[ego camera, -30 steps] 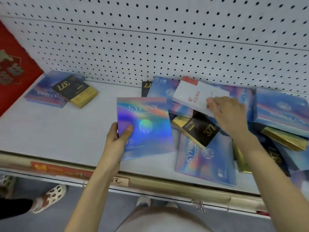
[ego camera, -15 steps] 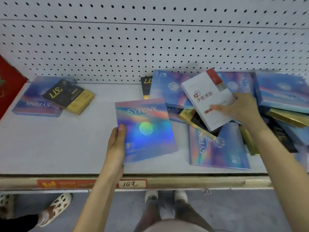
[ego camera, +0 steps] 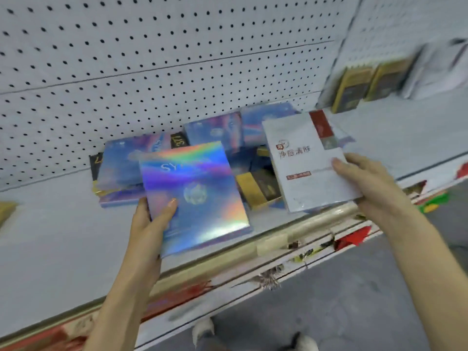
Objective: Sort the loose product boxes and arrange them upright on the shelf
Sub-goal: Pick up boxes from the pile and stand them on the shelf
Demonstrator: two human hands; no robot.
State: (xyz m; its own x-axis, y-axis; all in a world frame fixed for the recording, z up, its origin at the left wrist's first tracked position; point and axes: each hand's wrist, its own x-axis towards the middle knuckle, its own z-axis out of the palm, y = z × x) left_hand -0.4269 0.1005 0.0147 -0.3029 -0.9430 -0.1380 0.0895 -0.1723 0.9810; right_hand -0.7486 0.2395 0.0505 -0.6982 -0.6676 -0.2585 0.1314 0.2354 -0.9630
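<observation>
1. Your left hand (ego camera: 149, 224), lower centre of the frame: it grips the holographic box (ego camera: 202, 196) at its lower left corner, with the thumb on the front face. The box is tilted over the front of the shelf (ego camera: 50, 224).
2. Your right hand (ego camera: 367, 183), centre right: it grips the white box (ego camera: 301, 171) by its right edge, thumb on top.
3. Loose pile (ego camera: 215, 130), centre: blue holographic and black-and-gold boxes lie flat and overlapping on the shelf, behind and between the two held boxes, against the pegboard (ego camera: 126, 59).
4. Standing boxes (ego camera: 354, 89), upper right: dark with gold edges, upright and blurred.
</observation>
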